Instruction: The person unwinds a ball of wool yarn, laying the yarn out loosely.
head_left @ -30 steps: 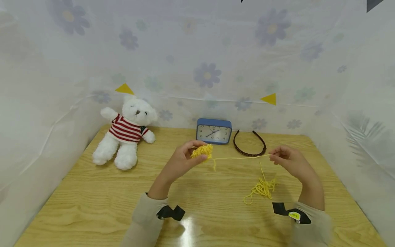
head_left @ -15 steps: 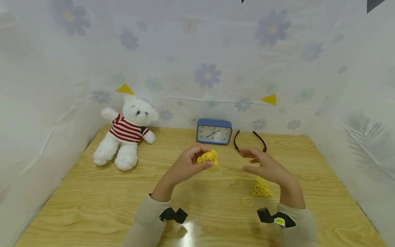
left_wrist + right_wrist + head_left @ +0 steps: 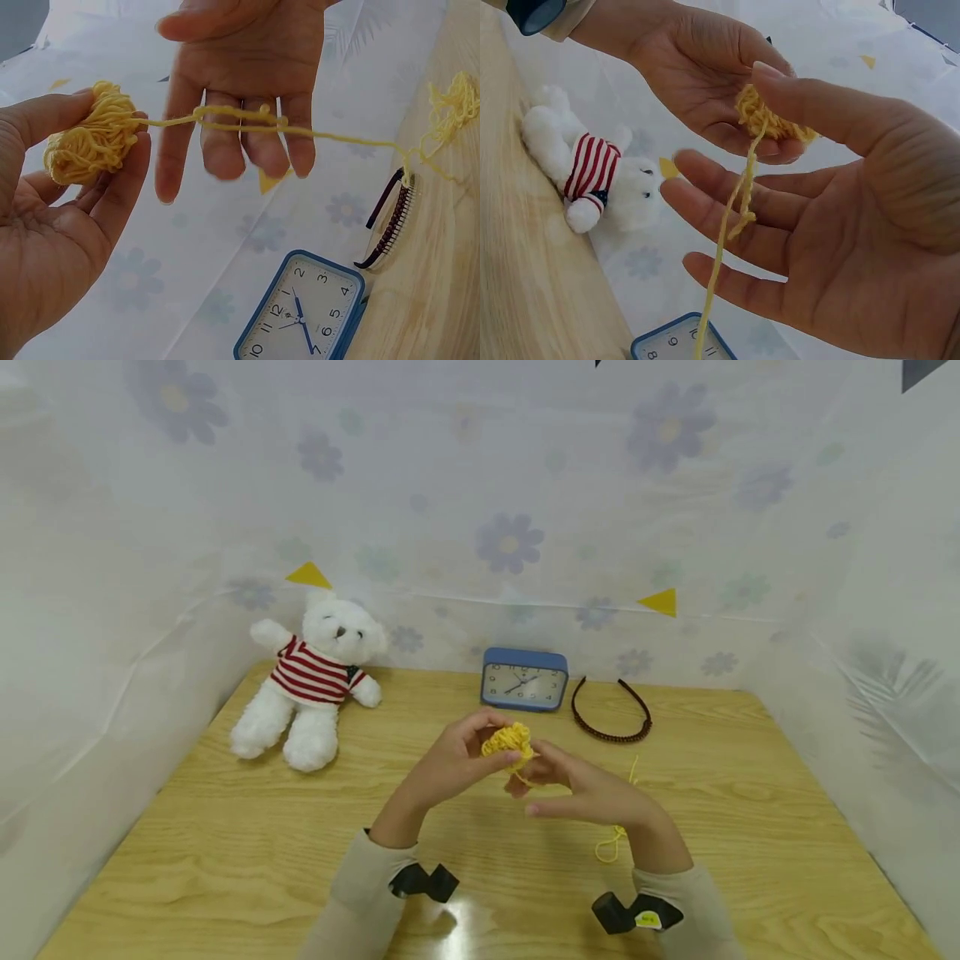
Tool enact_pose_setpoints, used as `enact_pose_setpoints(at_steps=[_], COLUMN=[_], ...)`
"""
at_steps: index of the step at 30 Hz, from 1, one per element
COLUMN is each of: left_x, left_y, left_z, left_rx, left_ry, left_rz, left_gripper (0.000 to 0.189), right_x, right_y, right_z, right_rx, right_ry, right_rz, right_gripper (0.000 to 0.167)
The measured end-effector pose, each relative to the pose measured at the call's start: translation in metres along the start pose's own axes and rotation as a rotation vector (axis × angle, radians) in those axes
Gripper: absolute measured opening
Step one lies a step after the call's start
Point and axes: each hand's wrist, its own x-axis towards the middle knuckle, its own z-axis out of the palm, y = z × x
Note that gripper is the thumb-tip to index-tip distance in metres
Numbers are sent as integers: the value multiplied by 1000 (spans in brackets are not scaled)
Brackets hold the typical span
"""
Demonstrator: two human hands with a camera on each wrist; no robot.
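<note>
My left hand pinches a small ball of yellow yarn between thumb and fingers, raised over the table. Close on its right is my right hand, with fingers spread and thumb apart. A yarn strand leaves the ball and passes across the right fingers; beside it runs a short twisted yarn end. In the left wrist view the strand continues to a loose yarn heap on the table. The right hand and forearm hide most of that heap in the head view.
At the back of the wooden table stand a blue alarm clock and a dark beaded headband. A white teddy bear in a striped shirt sits at the left. Flower-patterned sheeting surrounds the table.
My right hand let go of the taut strand, swept left to the ball and spread its fingers, the strand now lying across them. The left hand still holds the ball, slightly lower and further right.
</note>
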Motion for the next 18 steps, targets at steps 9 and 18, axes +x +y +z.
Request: enact_pose_setpoints(at_steps=[9,18], left_x=[-1,0], left_y=[3,4], left_z=[-3,-7], left_rx=[21,-35], left_ry=[113,129], left_rz=[-107,-75], left_gripper=[26,44], right_x=[-11,-38], right_y=[-12,-20], right_z=[-7,-29], right_rx=[64,21], right_ry=[1,256], right_rz=[-90,-191], right_gripper=[21,30])
